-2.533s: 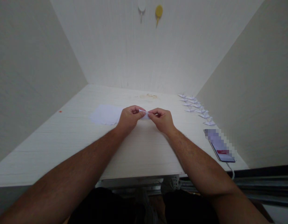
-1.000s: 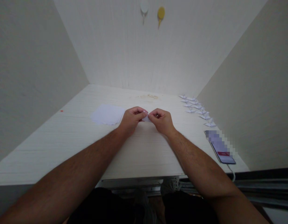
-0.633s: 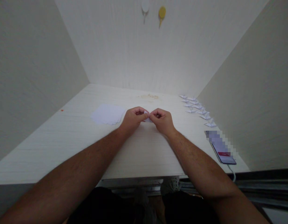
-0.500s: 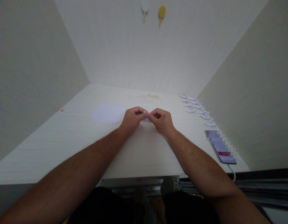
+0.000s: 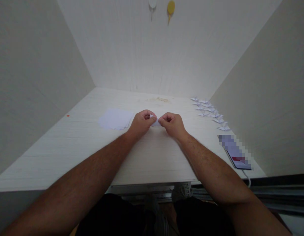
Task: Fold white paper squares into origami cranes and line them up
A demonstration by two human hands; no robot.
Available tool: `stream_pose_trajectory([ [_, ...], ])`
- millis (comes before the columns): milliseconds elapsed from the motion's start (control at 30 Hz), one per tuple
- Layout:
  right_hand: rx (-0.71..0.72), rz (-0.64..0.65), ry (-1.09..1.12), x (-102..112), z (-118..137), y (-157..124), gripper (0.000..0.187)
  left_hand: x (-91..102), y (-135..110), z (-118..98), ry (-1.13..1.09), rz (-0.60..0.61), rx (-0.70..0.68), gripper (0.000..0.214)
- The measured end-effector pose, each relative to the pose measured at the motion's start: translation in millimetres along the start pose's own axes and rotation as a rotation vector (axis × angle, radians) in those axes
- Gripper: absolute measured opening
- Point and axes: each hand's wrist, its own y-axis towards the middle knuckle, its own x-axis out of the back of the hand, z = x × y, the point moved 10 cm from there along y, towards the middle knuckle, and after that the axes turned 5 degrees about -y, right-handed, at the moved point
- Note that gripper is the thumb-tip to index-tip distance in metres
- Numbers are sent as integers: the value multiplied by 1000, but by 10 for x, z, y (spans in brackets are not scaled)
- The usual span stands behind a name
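My left hand [image 5: 142, 123] and my right hand [image 5: 173, 124] meet over the middle of a pale wooden desk [image 5: 75, 144]. Both are closed in a pinch on one small folded piece of white paper [image 5: 156, 122], which shows only as a sliver between the fingertips. Most of that paper is hidden by my fingers. A loose stack of white paper sheets [image 5: 115, 118] lies flat just left of my left hand.
Several small folded paper figures [image 5: 211, 112] lie in a row along the desk's right side by the wall. A phone [image 5: 236, 154] with a cable rests near the right front corner. Walls close in the desk on three sides; two hooks [image 5: 170, 7] hang high up.
Both hands have kept pinching the small paper and have barely shifted. The paper shows less between the fingers than 2.5 s ago. The view has tilted slightly.
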Motion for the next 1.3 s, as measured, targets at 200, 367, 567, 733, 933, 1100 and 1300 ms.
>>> stream_pose_trajectory([
  [200, -15, 32, 37, -36, -46, 9, 17, -14, 5, 19, 6, 53, 23, 15],
  [367, 0, 43, 21, -36, -65, 30, 13, 9, 15, 132, 44, 43, 35, 14],
  [567, 47, 69, -100, -12, 62, 12, 10, -17, 7, 107, 131, 82, 9, 16],
  [733, 34, 48, 5, -29, 19, 14, 13, 47, 40, 160, -19, 10, 35, 15],
  [933, 24, 19, 8, 9, -37, 41, 11, 9, 34, 221, -44, 35, 79, 16],
  [1100, -6, 67, 245, -12, -94, 67, 20, 2, 37, 295, -100, 64, 182, 19],
  [1300, 164, 210, 247, -121, 27, 25, 20, 112, 50, 311, -289, -43, 268, 23],
])
